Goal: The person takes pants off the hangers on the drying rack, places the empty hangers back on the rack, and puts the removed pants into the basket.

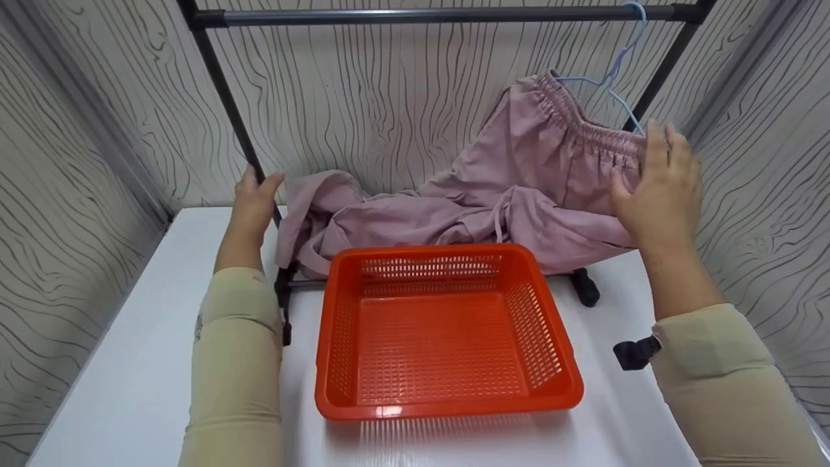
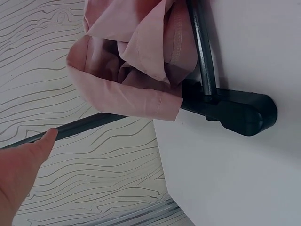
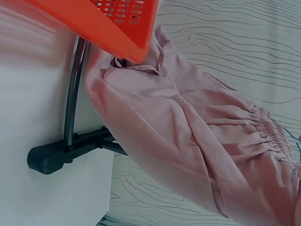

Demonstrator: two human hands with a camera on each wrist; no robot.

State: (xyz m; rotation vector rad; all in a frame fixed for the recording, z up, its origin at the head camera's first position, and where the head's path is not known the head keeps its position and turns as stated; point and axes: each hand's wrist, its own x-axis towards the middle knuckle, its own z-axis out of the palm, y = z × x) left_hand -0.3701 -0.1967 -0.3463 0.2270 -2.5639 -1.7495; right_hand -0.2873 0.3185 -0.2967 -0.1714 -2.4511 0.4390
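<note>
The left hand [image 1: 256, 201] is at the rack's left post [image 1: 227, 104], thumb to one side and fingertips to the other; whether it closes round the post, I cannot tell. The right hand [image 1: 664, 194] is open, its fingers straight and pointing to 12 o'clock, touching the right end of the waistband [image 1: 596, 130] of the pink trousers [image 1: 454, 207]. Seen from the head, the trousers' long axis slants across the lower rack, the waist towards 2 o'clock and the legs trailing off towards 8 o'clock, ending just beside the left hand. The cloth is dusty pink and plain, gathered in tight puckers at the waistband and bunched into loose folds along the legs; one cuff gapes open in the left wrist view. A pale blue hanger [image 1: 613, 78] reaches into the waist opening from 1 o'clock, its hook at the dark top bar [image 1: 415, 16]. At 6 o'clock from the trousers sits a red basket [image 1: 441, 350] with perforated sides, on the white table [image 1: 142, 311]. Behind stands a wall [image 1: 389, 84] with a wood-grain pattern.
</note>
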